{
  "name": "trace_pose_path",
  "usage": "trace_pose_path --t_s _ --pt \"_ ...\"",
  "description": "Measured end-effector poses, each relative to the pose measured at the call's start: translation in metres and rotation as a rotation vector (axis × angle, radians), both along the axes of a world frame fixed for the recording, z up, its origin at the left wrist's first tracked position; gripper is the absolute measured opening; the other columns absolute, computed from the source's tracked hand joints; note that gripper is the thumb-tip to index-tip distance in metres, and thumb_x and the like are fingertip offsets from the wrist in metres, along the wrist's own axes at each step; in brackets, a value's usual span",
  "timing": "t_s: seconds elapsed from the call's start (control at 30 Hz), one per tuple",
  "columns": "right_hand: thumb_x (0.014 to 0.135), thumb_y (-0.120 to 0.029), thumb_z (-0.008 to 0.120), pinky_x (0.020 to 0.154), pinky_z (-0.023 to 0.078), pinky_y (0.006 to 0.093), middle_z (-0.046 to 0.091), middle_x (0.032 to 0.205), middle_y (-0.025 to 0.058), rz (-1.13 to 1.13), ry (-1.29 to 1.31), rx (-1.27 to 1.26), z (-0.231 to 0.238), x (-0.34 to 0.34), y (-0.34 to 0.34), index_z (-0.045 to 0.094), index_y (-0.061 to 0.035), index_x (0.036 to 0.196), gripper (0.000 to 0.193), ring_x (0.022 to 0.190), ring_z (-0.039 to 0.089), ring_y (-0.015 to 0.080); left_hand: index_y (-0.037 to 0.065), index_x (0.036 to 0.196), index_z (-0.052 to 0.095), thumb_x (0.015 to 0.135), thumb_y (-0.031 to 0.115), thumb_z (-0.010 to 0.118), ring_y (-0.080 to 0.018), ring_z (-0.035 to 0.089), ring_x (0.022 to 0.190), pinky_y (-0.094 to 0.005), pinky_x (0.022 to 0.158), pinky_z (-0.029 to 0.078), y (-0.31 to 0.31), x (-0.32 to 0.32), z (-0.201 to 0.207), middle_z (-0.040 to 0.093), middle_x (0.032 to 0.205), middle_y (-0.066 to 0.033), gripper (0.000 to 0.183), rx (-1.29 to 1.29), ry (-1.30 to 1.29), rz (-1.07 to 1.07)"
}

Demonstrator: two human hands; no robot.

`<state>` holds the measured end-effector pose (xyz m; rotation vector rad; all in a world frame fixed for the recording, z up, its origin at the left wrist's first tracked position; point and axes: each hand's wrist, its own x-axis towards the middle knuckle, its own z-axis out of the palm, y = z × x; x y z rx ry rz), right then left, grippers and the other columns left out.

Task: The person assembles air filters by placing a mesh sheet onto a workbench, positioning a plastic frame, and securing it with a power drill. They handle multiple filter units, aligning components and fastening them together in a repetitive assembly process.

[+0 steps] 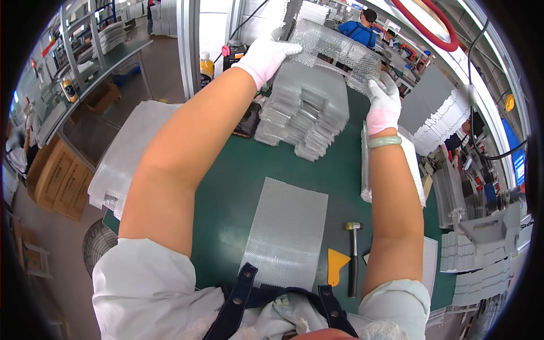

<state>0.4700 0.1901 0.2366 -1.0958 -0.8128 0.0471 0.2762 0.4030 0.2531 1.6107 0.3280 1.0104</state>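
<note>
Both my arms reach to the far side of the green table (218,209). Between my white-gloved hands hangs a silvery mesh sheet (323,42) with a cut-out in it. My left hand (269,55) is closed on its left side, and my right hand (385,101) pinches its right end. Just below it lies a stack of similar notched mesh sheets (277,102), unevenly piled. Nearer to me a rectangular mesh sheet (288,226) lies flat. To its right are a yellow scraper (337,264) and a small hammer (353,255) with a black handle.
More mesh sheets (136,136) are piled at the left edge, partly behind my left arm. A yellow bottle (206,69) and a dark container (233,54) stand by a metal post (188,45). White stacked sheets (445,120) rise at the right. A co-worker (360,29) sits beyond.
</note>
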Motion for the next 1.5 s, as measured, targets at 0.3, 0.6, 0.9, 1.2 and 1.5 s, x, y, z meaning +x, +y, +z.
trace_pose_path --t_s 0.3,0.6,0.9,1.2,1.5 --pt "0.086 -0.007 0.069 0.099 0.046 0.0320 0.064 0.121 0.0184 -0.014 -0.041 -0.295 -0.015 0.001 -0.007 0.052 0.0052 0.134 0.053 0.109 0.062 0.0230 -0.009 0.140 0.042 0.089 0.029 0.070 -0.0246 0.060 0.115 -0.0322 0.099 0.046 -0.020 -0.020 -0.008 0.062 0.126 -0.0184 0.070 0.233 0.232 0.111" --pt "0.090 -0.006 0.068 0.097 0.047 0.0319 0.060 0.122 0.0139 0.058 0.095 -0.238 -0.009 -0.001 -0.016 0.049 0.0040 0.134 0.049 0.111 0.059 0.0204 0.000 0.146 0.041 0.093 0.068 0.040 -0.0278 0.046 0.134 -0.0354 0.109 0.036 -0.024 -0.028 -0.010 0.051 0.143 -0.0176 0.086 0.335 0.460 -0.003" --pt "0.090 -0.005 0.068 0.085 0.048 0.0256 0.062 0.103 0.0056 0.290 0.104 0.253 0.025 -0.054 -0.077 0.051 0.0000 0.124 0.038 0.097 0.060 0.0126 -0.002 0.137 0.051 0.100 0.058 0.036 -0.0268 0.056 0.121 -0.0368 0.106 0.039 -0.026 -0.042 -0.010 0.063 0.127 -0.0153 0.072 0.050 0.321 0.105" --pt "0.096 -0.012 0.062 0.071 0.048 0.0214 0.061 0.087 0.0016 -0.075 0.000 -0.334 -0.049 -0.208 -0.241 0.053 0.0039 0.119 0.030 0.078 0.058 0.0067 -0.002 0.114 0.060 0.091 0.032 0.068 -0.0224 0.065 0.082 -0.0343 0.075 0.052 -0.222 -0.157 -0.040 0.068 0.094 -0.0107 0.042 0.332 0.161 0.094" --pt "0.090 -0.043 0.065 0.073 0.053 0.0417 0.068 0.086 0.0211 -0.374 -0.236 -1.271 -0.181 -0.285 -0.323 0.053 0.0018 0.120 0.055 0.082 0.068 0.0360 -0.003 0.119 0.054 0.088 0.043 0.068 -0.0363 0.067 0.078 -0.0426 0.069 0.053 -0.330 -0.238 -0.199 0.066 0.080 -0.0205 0.057 0.487 0.685 0.295"
